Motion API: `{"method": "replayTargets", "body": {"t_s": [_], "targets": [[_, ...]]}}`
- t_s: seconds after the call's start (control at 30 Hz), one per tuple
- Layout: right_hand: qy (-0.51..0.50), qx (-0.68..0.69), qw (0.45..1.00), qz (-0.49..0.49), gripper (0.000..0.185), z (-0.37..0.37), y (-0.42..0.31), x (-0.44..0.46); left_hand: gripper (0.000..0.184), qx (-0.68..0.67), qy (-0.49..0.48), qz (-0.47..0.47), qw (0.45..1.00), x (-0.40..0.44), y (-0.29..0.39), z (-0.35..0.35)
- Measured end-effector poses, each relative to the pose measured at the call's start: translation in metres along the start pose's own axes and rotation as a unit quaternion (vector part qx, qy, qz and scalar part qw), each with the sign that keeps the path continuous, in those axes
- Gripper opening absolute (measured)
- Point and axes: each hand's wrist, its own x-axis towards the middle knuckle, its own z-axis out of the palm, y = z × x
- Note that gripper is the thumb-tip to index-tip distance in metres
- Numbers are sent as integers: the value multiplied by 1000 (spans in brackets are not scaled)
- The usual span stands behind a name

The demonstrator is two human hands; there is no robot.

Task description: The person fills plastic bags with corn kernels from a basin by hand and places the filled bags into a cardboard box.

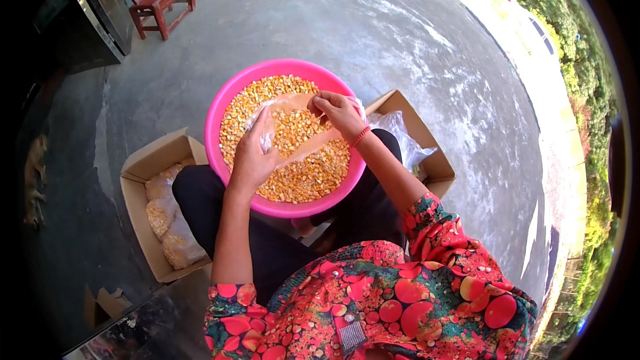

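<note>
A round pink basin (215,148) full of yellow-orange corn kernels (293,187) rests on my lap. Over the kernels, both hands have hold of a thin, see-through plastic bag (265,139), its mouth spread apart. My left hand (253,161) grips the bag's near left side between thumb and fingers. On the far right side, my right hand (339,116) pinches with curled fingers, and some clear plastic shows behind the wrist. Kernels are visible through and between the film, so I cannot tell how many are inside the bag.
At left, a cardboard box (141,203) holds filled clear bags of kernels (177,227). Another cardboard box (437,153) with crumpled clear plastic bags (400,135) stands at right. A red wooden chair (159,3) is at the upper left. An animal (35,180) lies far left.
</note>
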Motion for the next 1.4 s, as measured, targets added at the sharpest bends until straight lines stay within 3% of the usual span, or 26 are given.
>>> {"method": "replayTargets", "body": {"t_s": [0.07,0.13,0.2,0.3,0.33,0.4,0.47,0.53,0.57,0.7,0.87,1.0,1.1,1.17,1.2,1.27,1.4], "targets": [[-159,39,986,36,23,0,-15,-18,65,0,-10,-13,1000,0,5,-2],[-279,-9,959,35,20,13,-16,-38,65,0,-20,-25,999,0,8,-1],[-371,-110,919,-77,17,26,13,-49,65,2,-15,-32,999,0,7,-1],[-298,-312,881,-194,11,37,58,-57,66,-18,-15,-38,999,-2,-1,1],[-295,-310,882,-196,11,40,65,-59,66,-15,-17,-35,999,-2,1,-1],[-204,-408,833,-314,11,42,75,-65,66,-6,-32,-59,998,-2,6,-4],[-271,-409,839,-234,20,47,70,-66,66,24,-26,-13,999,0,0,-2],[-287,-426,818,-259,22,51,72,-68,66,0,-31,-22,999,2,10,-2],[-300,-417,831,-212,26,57,77,-68,67,-6,-30,-24,999,3,6,0],[-344,-409,822,-197,32,67,79,-67,76,8,-31,-39,999,0,21,0],[-342,-417,820,-191,29,71,87,-69,83,19,-11,-78,997,-4,-1,4],[-307,-382,849,-197,28,75,105,-57,78,38,14,-77,996,-4,-14,6],[-267,-332,895,-132,23,74,95,-58,74,40,32,-88,995,-5,-34,4],[-280,-184,941,-48,19,63,72,-68,72,48,35,-97,994,-8,-33,3],[-279,-186,941,-54,19,62,73,-67,71,53,39,-110,992,-9,-34,2],[-302,8,940,160,14,61,79,-60,67,69,41,-97,992,-11,-44,2],[-272,11,944,185,14,66,97,-48,57,62,-4,-117,991,-15,-71,-4]]}}
